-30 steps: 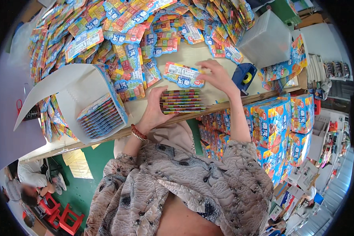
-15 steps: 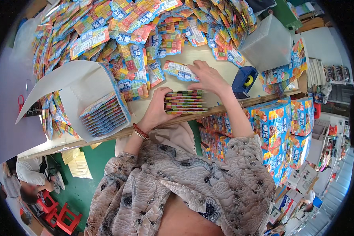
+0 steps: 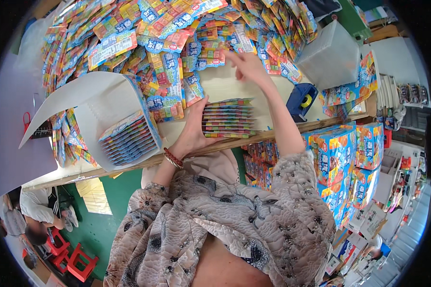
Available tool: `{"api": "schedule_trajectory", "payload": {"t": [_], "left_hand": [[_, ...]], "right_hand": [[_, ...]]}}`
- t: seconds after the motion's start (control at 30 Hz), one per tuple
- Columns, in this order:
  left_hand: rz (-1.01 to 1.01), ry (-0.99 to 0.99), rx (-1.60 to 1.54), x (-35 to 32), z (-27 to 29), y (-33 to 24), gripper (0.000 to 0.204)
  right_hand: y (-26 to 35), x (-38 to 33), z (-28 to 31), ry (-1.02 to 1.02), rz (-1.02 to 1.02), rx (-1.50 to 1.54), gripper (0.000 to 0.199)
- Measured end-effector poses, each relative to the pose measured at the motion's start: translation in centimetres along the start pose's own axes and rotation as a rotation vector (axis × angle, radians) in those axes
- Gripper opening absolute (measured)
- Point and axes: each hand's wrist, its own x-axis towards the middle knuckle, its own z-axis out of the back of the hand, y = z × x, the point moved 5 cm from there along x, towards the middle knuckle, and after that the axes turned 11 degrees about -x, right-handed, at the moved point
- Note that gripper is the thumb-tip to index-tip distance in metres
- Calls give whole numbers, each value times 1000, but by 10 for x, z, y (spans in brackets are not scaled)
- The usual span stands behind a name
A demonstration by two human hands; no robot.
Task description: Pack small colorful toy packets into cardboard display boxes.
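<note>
My left hand [image 3: 192, 130] grips the left end of a stack of flat, colourful candy packets [image 3: 229, 118] standing on edge near the table's front edge. Its thumb and fingers lie around that end. Farther off, my right hand [image 3: 250, 68] hovers by the near edge of a big heap of the same packets [image 3: 170, 24]. The index finger stretches out, and I see nothing in this hand. Left of the stack, an open white-lined carton [image 3: 84, 112] lies with its flap out, holding a row of packets [image 3: 129, 141].
A blue tape dispenser [image 3: 301, 101] and a clear plastic bin [image 3: 329, 57] stand to the right on the table. Filled colourful boxes [image 3: 330, 148] are piled below the right edge. Red stools [image 3: 83, 263] and a seated person [image 3: 36, 208] are at lower left.
My right hand has moved away from the stack toward the heap. The packet that lay beneath its fingers is gone from that spot, and the stack's far side now shows another packet.
</note>
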Motion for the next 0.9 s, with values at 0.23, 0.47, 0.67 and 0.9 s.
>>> {"api": "schedule_trajectory", "payload": {"t": [0.23, 0.47, 0.67, 0.9], "left_hand": [[-50, 55, 108, 0, -1, 3, 105], [-19, 72, 9, -3, 4, 1, 95], [-32, 42, 86, -3, 6, -2, 110], [24, 61, -18, 1, 0, 3, 123]], "right_hand": [[-27, 44, -17, -4, 109, 616, 38], [-21, -44, 73, -304, 354, 29, 17], [39, -52, 0, -279, 797, -515, 12], [4, -44, -33, 228, 507, -124, 26]]}}
